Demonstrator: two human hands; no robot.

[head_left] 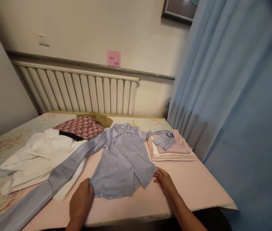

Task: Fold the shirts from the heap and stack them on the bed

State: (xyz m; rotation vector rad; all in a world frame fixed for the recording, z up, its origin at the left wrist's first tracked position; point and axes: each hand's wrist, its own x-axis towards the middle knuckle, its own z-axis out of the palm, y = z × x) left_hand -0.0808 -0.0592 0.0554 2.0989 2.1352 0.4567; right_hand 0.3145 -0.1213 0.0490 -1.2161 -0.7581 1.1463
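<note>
A blue-grey long-sleeved shirt (123,157) lies front up on the pink-covered table, its collar pointing away from me and its lower front parted. My left hand (81,197) pinches the shirt's left bottom corner. At the opposite bottom corner, my right hand (163,180) grips the hem between thumb and fingers. One sleeve stretches toward the near left edge, over a white garment (42,149). The other sleeve rests bunched on top of a stack of folded pink and white clothes (174,150).
Behind the white garment lie a red patterned piece of clothing (81,126) and an olive one (98,118). A radiator (85,89) and a wall with a pink note (113,58) stand beyond the table. A blue curtain (222,80) hangs along the right side.
</note>
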